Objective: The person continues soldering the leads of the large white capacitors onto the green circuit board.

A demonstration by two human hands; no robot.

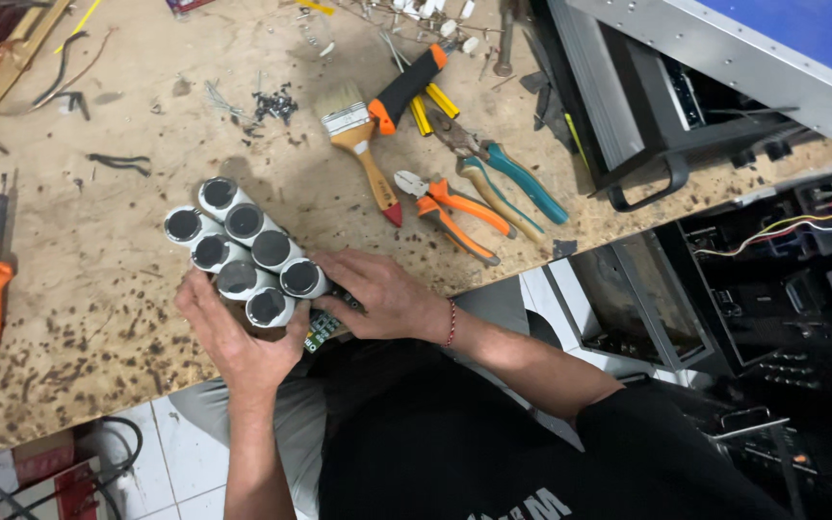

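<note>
Both hands, left hand (233, 337) and right hand (377, 294), clasp the cluster of grey cylinders (243, 252) at the workbench (98, 289) edge, where I reckon a loosened grip could tip it floorward.

Bright, even light is falling from above onto the workbench (98, 279), casting only soft, short shadows beside the paintbrush (363, 144) and pliers (455, 212). The silver cylinders (243, 250) are catching mild glare. The lower right is sinking into darkness. Wide-angle distortion is bending the edges; focus is staying fairly sharp throughout.
</note>
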